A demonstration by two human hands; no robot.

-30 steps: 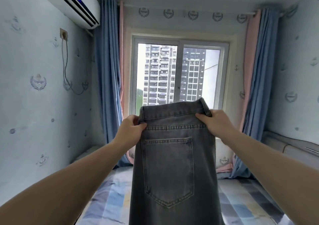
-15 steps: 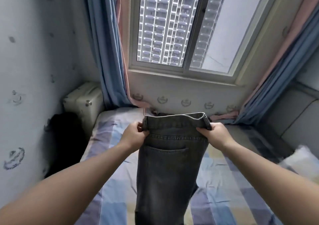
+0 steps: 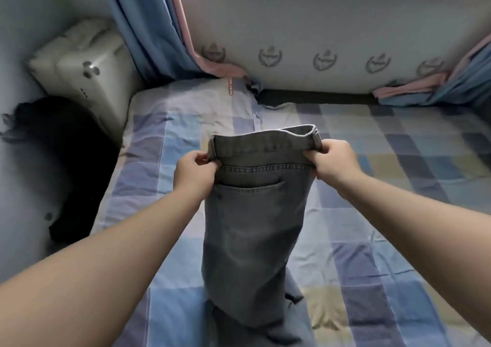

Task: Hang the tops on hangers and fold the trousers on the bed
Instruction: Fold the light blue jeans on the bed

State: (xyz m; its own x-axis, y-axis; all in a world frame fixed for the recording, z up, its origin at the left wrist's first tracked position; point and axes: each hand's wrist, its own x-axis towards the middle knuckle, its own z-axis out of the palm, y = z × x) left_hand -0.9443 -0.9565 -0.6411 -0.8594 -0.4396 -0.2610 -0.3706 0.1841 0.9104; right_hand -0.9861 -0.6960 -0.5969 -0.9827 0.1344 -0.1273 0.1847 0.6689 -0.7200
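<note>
— Checked bed (image 3: 385, 176) fills the room, with the wall (image 3: 18, 160) close on the left. Where are the trousers (image 3: 252, 229)?
— Held above the middle, legs pooling on the sheet. One waistband (image 3: 265, 147) corner is pinched in the left hand (image 3: 195, 172), the other in the right hand (image 3: 335, 160).
— Heavy?
— Thick denim, probably, but floppy. The waistband's the firm hold. There's open sheet to the right.

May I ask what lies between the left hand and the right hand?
The waistband of the grey jeans, gripped at each end by the left hand and right hand, as the head view shows.
</note>
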